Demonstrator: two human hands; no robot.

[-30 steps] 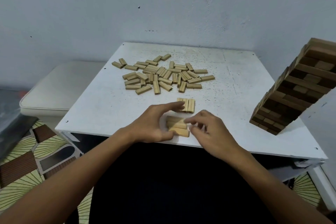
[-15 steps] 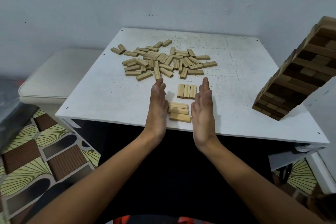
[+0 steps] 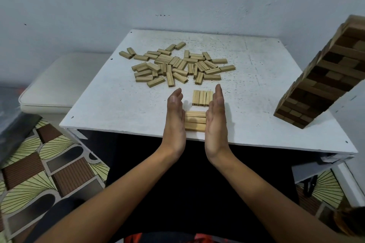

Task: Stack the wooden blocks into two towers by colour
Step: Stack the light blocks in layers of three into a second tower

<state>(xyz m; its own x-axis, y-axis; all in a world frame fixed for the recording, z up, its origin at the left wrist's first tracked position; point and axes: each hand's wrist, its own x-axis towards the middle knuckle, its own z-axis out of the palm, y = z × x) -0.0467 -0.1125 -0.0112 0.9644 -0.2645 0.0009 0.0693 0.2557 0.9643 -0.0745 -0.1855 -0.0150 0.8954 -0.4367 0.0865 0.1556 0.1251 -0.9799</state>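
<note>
On the far left a pale cushioned stool (image 3: 59, 85) stands beside the white table (image 3: 118, 108), over patterned floor tiles (image 3: 39, 163); neither bears on the step. Toward the back of the table, left of centre, lies the loose pile of light wooden blocks (image 3: 175, 65), scattered flat and pointing every way, the stock for the light tower.

Near the front edge the left hand (image 3: 174, 116) stands on its outer edge, fingers straight and held together, palm flat against the left ends of a row of three light blocks (image 3: 195, 120). The right hand (image 3: 216, 116) mirrors it on the right ends, fingers likewise straight and together, gripping nothing. The step in hand looks like squaring this layer. To do it well, the palms should press evenly and lightly, so that the ends come flush without a block bowing up or sliding out toward the table edge, which is close.

Just behind it, touching the right fingertips, a second row of three blocks (image 3: 202, 97) lies turned crosswise, seemingly the next layer. It should be lifted as one set, pinched at both ends, and laid squarely across the first.

At the far right the dark-and-light block tower (image 3: 324, 77) stands tall, well apart; the right elbow should keep away from it.
</note>
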